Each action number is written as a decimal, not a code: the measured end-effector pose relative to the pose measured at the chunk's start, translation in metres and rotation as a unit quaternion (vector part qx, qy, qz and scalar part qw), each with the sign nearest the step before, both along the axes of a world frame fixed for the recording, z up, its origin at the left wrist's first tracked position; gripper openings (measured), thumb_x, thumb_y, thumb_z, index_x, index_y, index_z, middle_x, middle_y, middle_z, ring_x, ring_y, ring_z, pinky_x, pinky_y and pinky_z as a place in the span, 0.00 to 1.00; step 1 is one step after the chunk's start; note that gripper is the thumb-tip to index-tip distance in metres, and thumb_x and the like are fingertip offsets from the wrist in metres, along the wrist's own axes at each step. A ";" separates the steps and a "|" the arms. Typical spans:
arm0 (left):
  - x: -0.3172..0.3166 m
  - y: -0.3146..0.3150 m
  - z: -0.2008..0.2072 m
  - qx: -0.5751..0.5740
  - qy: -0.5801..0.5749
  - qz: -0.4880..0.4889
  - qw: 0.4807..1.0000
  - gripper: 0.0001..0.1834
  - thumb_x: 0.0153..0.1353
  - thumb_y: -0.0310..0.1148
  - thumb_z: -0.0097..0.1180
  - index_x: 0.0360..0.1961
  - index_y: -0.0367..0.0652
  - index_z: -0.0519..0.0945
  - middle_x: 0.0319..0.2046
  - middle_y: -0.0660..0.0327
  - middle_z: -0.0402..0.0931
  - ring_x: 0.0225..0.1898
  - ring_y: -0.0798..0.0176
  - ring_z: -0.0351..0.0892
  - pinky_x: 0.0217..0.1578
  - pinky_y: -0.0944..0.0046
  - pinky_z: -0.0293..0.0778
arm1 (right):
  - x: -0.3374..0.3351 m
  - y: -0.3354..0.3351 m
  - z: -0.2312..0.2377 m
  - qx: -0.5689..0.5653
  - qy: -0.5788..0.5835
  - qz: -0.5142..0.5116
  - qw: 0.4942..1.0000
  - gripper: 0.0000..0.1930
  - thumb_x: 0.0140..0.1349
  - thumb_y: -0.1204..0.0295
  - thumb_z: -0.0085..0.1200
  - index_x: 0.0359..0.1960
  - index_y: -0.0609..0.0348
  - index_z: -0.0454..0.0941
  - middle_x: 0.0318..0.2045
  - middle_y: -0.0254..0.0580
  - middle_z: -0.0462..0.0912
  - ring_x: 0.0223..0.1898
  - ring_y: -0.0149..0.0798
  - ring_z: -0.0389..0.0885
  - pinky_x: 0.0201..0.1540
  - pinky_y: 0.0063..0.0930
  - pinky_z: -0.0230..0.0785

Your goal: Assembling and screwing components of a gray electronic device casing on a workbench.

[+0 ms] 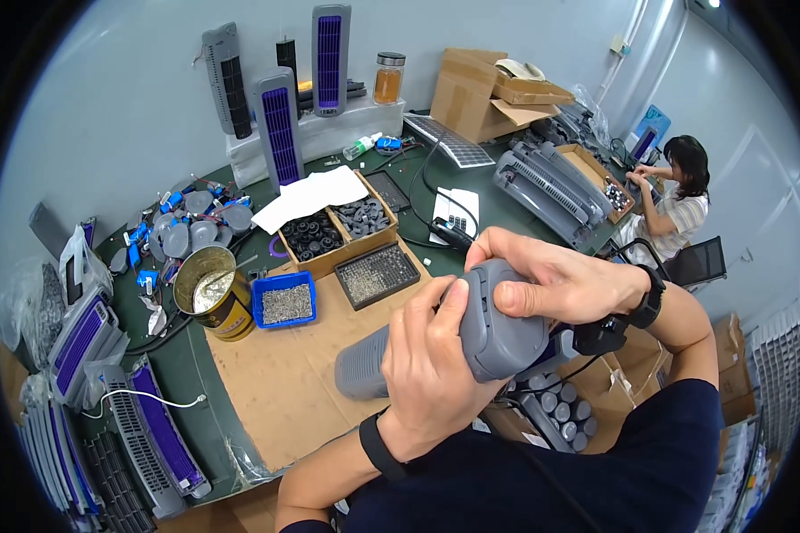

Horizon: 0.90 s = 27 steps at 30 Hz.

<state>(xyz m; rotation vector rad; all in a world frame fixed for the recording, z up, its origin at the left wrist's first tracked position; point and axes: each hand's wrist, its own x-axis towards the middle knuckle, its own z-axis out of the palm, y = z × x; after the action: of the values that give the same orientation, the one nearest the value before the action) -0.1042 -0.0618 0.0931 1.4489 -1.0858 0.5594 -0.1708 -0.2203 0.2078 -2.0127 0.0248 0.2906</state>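
A grey plastic housing (498,333) with a rounded end is held up over the front of the workbench, tilted toward me. My left hand (427,364) wraps its near left side, thumb along the edge. From the right, my right hand (556,280) grips the end, its thumb pressed on the top face and its fingers curled over the far side. Left of my left hand a ribbed grey plastic body (362,366) shows above the cardboard; whether it joins the housing is hidden. Close beyond my right fingers hangs a black corded tool (453,234).
Cardboard (249,382) covers the bench front. On it stand a blue tray of small screws (284,302), a black screw tray (378,275) and a divided box (329,258) of black parts. A tin (212,293) stands left. Another person (676,195) sits at far right.
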 end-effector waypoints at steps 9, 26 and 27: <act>-0.005 -0.002 -0.007 0.010 -0.004 0.001 1.000 0.53 0.26 0.31 0.81 0.58 0.37 0.65 0.48 0.45 0.72 0.45 0.43 0.77 0.43 0.51 0.75 | -0.003 0.003 0.006 0.015 0.076 -0.028 0.997 0.33 0.68 0.44 0.50 0.54 0.67 0.67 0.44 0.37 0.74 0.48 0.27 0.70 0.51 0.24 0.66; -0.013 -0.002 -0.006 -0.023 -0.039 0.047 0.998 0.44 0.36 0.33 0.77 0.56 0.36 0.67 0.46 0.47 0.74 0.39 0.47 0.77 0.34 0.55 0.76 | -0.011 0.008 0.002 -0.055 0.027 0.008 0.998 0.33 0.66 0.43 0.52 0.52 0.65 0.66 0.42 0.40 0.75 0.45 0.29 0.72 0.47 0.26 0.69; -0.013 -0.001 -0.005 -0.006 -0.029 0.035 0.999 0.49 0.32 0.35 0.81 0.57 0.37 0.65 0.45 0.47 0.74 0.42 0.45 0.78 0.39 0.53 0.74 | -0.010 0.008 0.002 -0.022 0.038 0.005 0.999 0.33 0.62 0.48 0.60 0.53 0.64 0.65 0.41 0.37 0.75 0.44 0.27 0.72 0.45 0.24 0.69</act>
<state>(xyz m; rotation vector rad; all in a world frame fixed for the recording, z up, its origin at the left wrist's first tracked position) -0.1172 -0.0629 0.0886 1.4724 -1.0782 0.6603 -0.1807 -0.2127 0.2096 -2.0444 0.0706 0.3760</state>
